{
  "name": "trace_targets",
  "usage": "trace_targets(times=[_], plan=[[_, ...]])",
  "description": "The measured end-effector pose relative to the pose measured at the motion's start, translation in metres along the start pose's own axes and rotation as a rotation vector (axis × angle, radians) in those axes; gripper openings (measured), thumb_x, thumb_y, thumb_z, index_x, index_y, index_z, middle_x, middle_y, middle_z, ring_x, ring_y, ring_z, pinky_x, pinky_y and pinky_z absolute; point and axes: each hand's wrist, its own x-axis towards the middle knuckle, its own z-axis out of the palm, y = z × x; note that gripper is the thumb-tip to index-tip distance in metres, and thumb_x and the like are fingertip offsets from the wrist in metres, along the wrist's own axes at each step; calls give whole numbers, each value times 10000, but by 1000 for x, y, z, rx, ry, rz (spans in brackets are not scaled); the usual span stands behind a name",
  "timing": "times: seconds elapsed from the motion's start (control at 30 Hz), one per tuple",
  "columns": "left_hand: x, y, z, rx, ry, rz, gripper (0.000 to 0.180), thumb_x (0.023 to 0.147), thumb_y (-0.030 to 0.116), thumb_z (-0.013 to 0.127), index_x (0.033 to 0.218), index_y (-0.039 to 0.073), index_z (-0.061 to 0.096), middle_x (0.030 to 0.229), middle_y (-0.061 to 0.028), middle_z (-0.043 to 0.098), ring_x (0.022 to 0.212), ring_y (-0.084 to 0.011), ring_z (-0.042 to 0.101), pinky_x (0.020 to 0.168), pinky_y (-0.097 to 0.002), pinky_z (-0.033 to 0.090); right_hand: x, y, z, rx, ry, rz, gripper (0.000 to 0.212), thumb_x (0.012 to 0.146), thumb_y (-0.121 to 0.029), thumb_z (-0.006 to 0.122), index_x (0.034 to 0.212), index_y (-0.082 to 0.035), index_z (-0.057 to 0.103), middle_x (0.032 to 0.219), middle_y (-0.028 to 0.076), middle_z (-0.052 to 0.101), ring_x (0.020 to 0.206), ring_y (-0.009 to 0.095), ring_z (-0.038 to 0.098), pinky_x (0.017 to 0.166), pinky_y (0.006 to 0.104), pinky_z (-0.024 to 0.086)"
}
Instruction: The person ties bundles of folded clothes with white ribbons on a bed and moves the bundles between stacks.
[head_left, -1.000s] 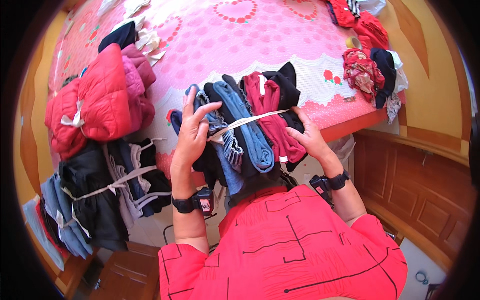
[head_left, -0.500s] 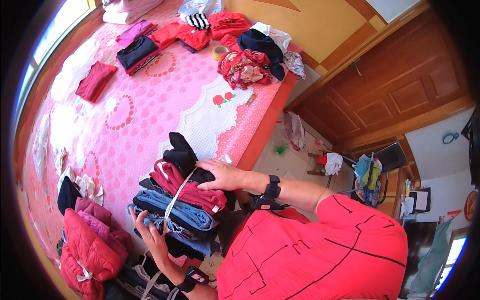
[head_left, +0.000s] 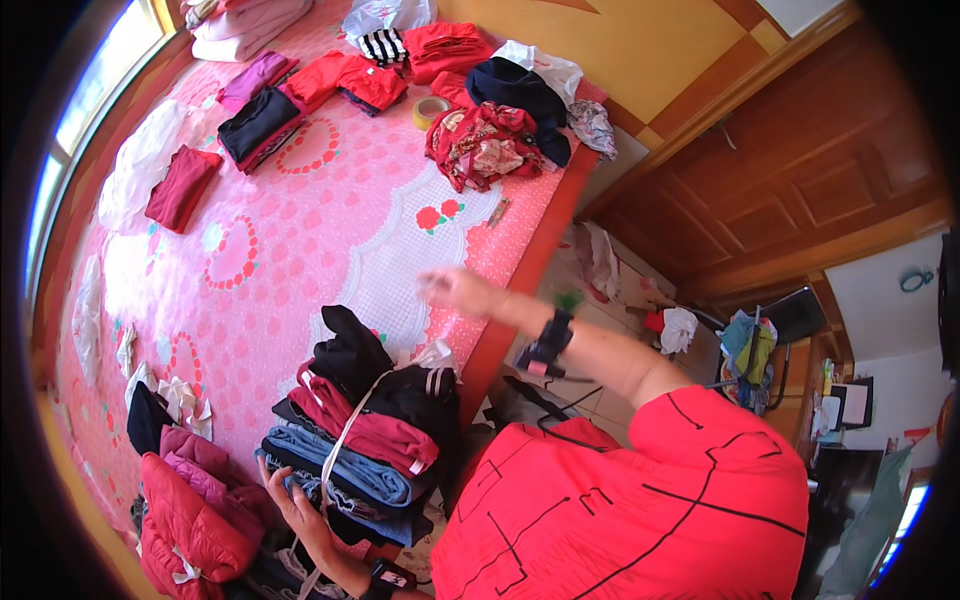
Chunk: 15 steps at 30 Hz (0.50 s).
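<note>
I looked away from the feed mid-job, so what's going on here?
A person has a bundle of folded clothes at the edge of a pink rose-patterned cover, with a pale strap across it. The left hand, fingers spread, is at the bundle's side. The right hand, blurred, is clear of the bundle, above the cover; whether it holds anything can't be told. A red puffer garment lies to the left, with more folded clothes farther back.

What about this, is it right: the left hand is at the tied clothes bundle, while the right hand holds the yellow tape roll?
Not quite: in the head view, the right hand is away from the yellow tape roll, which lies by the red patterned cloth. The left hand is at the tied clothes bundle.
</note>
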Motion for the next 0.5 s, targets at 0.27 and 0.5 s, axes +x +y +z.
trace_targets(times=[0.27,0.5], plan=[[-6,24,3,281,78,-199,268,956,82,383,1174,-1,516,1394,-200,393,1314,-286,351,1082,-354,232,128,61,-271,-526,851,-175,523,743,-246,731,1145,33,547,1057,227,609,1011,344,581,891,383,462],[-11,60,33,469,139,-452,370,955,105,440,1309,-2,446,1311,-163,471,1242,-279,422,1061,-343,279,208,75,-393,-844,943,-89,810,682,-274,787,1359,-104,375,1288,281,425,1183,426,429,1003,451,370]])
